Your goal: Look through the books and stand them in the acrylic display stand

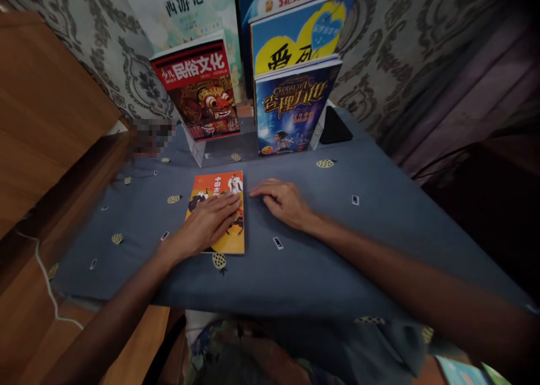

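A closed orange and yellow book with illustrated figures and Chinese characters on its cover lies on the blue-grey tablecloth. My left hand rests flat across the cover, fingers stretched and close together, hiding part of the picture. Just right of the book, my right hand is at the cloth with nothing in it. Its index finger points toward the book's right edge, the thumb stands apart below it, and the other fingers are partly hidden.
Behind the book, clear stands hold a red-titled book, a dark blue book, a yellow-and-blue book and a tall pale book. A dark flat object lies to their right. A white cable hangs at left.
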Motion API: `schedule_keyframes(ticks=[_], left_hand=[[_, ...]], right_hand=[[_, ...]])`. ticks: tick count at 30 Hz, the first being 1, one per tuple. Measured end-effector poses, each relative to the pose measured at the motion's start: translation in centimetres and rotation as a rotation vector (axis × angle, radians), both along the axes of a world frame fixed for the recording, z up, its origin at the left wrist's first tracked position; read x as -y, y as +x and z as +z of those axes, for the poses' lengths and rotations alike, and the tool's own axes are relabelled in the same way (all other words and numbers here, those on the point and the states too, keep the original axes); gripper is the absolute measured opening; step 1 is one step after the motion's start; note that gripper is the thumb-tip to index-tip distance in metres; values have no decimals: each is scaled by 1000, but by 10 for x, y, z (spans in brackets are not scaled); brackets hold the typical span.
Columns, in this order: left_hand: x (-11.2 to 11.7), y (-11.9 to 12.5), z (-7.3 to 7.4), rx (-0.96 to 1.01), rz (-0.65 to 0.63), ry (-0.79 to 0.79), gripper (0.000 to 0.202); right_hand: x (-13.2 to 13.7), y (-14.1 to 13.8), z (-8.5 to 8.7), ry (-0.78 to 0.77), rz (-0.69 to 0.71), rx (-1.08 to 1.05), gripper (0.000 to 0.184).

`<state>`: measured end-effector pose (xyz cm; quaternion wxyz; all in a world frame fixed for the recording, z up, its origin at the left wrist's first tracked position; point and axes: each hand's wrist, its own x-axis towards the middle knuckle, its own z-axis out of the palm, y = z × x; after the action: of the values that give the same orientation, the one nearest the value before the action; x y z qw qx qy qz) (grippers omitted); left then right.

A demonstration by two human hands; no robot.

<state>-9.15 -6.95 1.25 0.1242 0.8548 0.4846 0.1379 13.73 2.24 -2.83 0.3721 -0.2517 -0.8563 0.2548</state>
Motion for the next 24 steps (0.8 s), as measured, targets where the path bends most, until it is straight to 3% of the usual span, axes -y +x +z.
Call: schedule_keyframes(ticks=[4,7,12,18,24], left_hand=[[37,2,4,-66,-23,-33,56],[49,0,1,-105,-47,-2,63],[51,0,-7,-76,-39,92,50],[54,5,0,-60,-23,112,35],[53,6,4,-148,-78,326,32]], right_hand=[[-3,3,0,-41,-85,-7,41],[-2,1,-1,-49,-86,-2,39],[-1,0,-1,-50,-83,14,41],[3,1,4,-56,-48,23,41],[4,-1,3,-53,-18,22,42]])
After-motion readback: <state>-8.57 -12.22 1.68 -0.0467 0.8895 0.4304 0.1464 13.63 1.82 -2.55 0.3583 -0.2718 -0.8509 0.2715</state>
